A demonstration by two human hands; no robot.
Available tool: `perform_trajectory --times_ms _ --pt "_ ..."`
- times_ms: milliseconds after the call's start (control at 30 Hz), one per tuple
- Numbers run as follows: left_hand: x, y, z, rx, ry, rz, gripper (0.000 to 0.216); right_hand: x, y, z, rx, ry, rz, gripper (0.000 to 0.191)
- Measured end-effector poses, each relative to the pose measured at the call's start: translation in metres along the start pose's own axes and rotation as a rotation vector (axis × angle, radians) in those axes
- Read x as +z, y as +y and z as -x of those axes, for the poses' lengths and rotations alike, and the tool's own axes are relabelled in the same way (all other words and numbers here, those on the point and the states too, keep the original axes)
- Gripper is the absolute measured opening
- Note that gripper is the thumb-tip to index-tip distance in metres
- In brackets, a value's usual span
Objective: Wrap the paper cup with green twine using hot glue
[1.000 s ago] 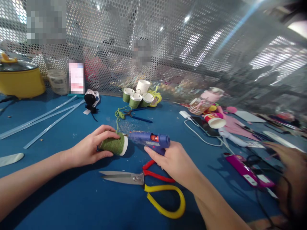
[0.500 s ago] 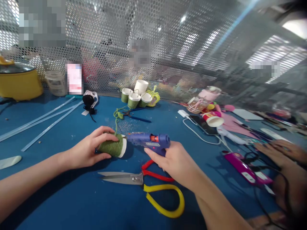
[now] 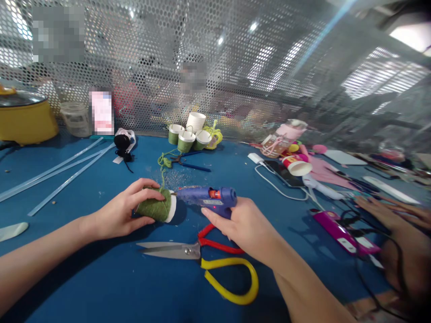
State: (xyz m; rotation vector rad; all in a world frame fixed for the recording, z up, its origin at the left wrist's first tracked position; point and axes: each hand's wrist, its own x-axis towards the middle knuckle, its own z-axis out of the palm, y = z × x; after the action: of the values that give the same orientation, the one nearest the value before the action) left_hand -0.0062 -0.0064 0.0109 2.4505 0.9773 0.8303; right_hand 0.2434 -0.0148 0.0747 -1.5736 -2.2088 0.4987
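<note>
My left hand (image 3: 129, 208) is closed round a paper cup (image 3: 156, 207) wrapped in green yarn, lying on its side with its white rim to the right. A strand of green yarn (image 3: 163, 176) runs from the cup back to a small tangle behind it. My right hand (image 3: 247, 222) grips a blue hot glue gun (image 3: 210, 199), a small red light lit on its side. The gun's nozzle meets the cup near its rim; whether glue is coming out I cannot see. Scissors with one red and one yellow handle (image 3: 232, 296) lie open in front of both hands.
Several green-wrapped cups (image 3: 186, 141) stand by the mesh wall, with pliers (image 3: 191, 165) before them. Clear glue sticks (image 3: 67, 179) lie left, near a yellow pot (image 3: 27, 116). At right are a purple power strip (image 3: 340, 229), cables, a phone (image 3: 281, 172) and another person's hand (image 3: 380, 215).
Both hands, the cup and the glue gun hold nearly the same pose. The whole view has shifted slightly; the other person's hand at right has moved a little.
</note>
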Motion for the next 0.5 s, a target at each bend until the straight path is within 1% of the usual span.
perform_trajectory --times_ms 200,367,500 --pt "-0.0004 0.0008 0.0005 0.009 -0.005 -0.001 0.034 0.0042 0.0029 -0.0037 0.009 0.022 0.008 0.020" --pt "0.0004 -0.0006 -0.0015 -0.029 0.029 0.028 0.036 0.0007 0.0005 -0.0012 0.018 -0.023 -0.021 0.019" --pt "0.0004 -0.0017 -0.0019 -0.051 0.044 0.041 0.036 0.0002 -0.0008 0.0004 0.007 -0.030 -0.042 0.018"
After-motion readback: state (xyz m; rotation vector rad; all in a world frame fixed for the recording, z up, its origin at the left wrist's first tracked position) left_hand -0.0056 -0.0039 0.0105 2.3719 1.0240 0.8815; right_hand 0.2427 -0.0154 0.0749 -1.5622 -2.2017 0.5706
